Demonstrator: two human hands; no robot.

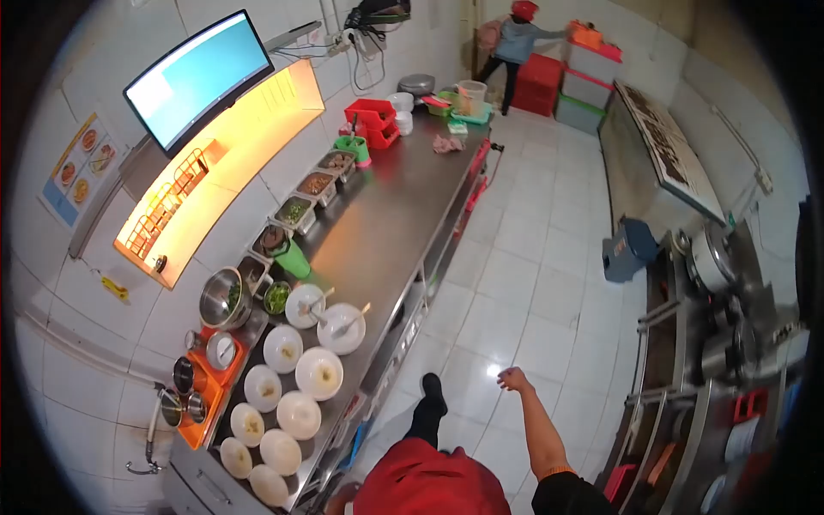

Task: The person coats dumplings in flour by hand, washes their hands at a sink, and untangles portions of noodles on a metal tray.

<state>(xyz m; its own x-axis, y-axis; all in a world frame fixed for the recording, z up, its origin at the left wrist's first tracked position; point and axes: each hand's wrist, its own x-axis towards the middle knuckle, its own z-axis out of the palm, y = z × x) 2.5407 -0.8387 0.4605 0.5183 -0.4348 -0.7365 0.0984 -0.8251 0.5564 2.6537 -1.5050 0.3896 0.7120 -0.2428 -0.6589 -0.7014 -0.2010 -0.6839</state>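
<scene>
My right hand (514,379) hangs over the tiled floor at the lower middle, its fingers loosely bent and apart, with nothing visible in it. On my left, a bit of skin shows beside the red garment at the bottom edge, but my left hand is not visible. White bowls (319,374) stand in rows on the near end of the steel counter (378,215); several hold a little seasoning. Two bowls at the back of the group have utensils in them. A bowl of chopped greens (277,298) and a green container (292,257) sit beside them.
Metal trays of ingredients (317,186) line the wall side. A grey bin (631,250), a chest freezer (652,154) and shelves with pots (711,262) stand on the right. Another person (514,47) is by stacked boxes (590,73) at the back.
</scene>
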